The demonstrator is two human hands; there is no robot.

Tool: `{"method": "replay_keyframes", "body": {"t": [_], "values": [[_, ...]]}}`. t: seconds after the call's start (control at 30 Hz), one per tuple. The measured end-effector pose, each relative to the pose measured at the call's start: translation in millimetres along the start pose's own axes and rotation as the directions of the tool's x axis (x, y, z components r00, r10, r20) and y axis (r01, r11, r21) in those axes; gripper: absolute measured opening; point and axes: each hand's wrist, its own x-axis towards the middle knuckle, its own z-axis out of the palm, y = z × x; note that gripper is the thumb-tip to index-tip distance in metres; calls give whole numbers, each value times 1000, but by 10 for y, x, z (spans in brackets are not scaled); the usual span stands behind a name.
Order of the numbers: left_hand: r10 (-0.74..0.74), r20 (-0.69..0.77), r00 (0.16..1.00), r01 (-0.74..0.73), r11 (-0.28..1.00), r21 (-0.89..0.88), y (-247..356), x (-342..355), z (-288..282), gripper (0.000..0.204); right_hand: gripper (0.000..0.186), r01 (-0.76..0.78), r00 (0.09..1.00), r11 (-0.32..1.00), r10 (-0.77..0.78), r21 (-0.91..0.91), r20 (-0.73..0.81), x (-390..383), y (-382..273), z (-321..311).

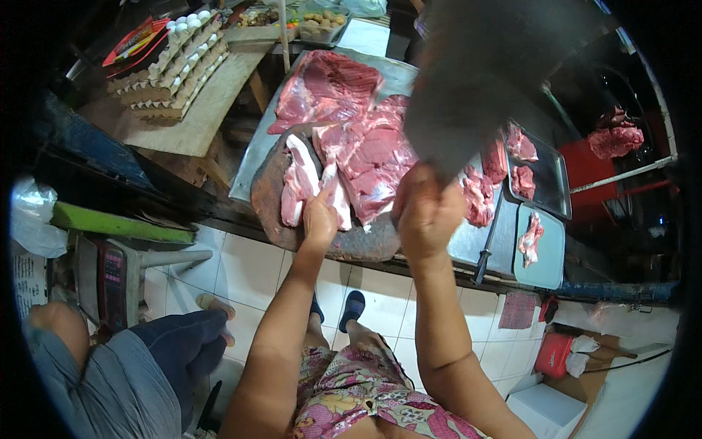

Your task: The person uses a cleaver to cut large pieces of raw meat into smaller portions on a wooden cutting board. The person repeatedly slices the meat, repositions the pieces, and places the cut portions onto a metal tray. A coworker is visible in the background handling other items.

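Note:
In my right hand (pixel 430 212), closed round its handle, a broad dark cleaver (pixel 479 91) is raised, blurred and close to the camera. My left hand (pixel 320 218) rests on the round wooden chopping block (pixel 268 192), its fingers closed on a pale-edged strip of meat (pixel 336 192). Left of that hand lies another cut strip (pixel 294 192), with white fat along one side. A larger slab of red meat (pixel 376 164) lies against the held strip on its right. Behind the block, a big raw cut (pixel 325 88) sits on the metal-topped table (pixel 252 162).
Right of the block lie meat pieces (pixel 479 197), a thin rod with a black handle (pixel 482 260), a metal tray (pixel 556 194) and a pale green tray (pixel 548 267). Egg trays (pixel 172 84) stack at left. A seated person (pixel 139 373) is at lower left, near a scale (pixel 113 282).

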Motion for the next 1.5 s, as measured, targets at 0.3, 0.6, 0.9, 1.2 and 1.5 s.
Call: {"method": "replay_keyframes", "body": {"t": [0.3, 0.6, 0.9, 1.2, 1.5], "values": [[-65, 64, 996, 23, 855, 518, 325, 350, -207, 31, 31, -324, 772, 662, 598, -676, 215, -688, 1536, 580], [-258, -1, 966, 233, 871, 432, 351, 1072, -26, 23, 16, 56, 998, 990, -57, -131, -5, 296, 123, 355], [-243, -3, 970, 210, 834, 510, 338, 1017, -236, 26, 38, -259, 751, 607, 616, -751, 239, -302, 1441, 869], [19, -171, 985, 13, 983, 183, -206, 954, -607, 20, 10, -281, 933, 910, 333, -304, 137, -525, 738, 130], [115, -343, 932, 73, 870, 488, 181, 715, -599, 32, 26, -334, 822, 767, 521, -548, 228, -1217, 1055, -232]]}}
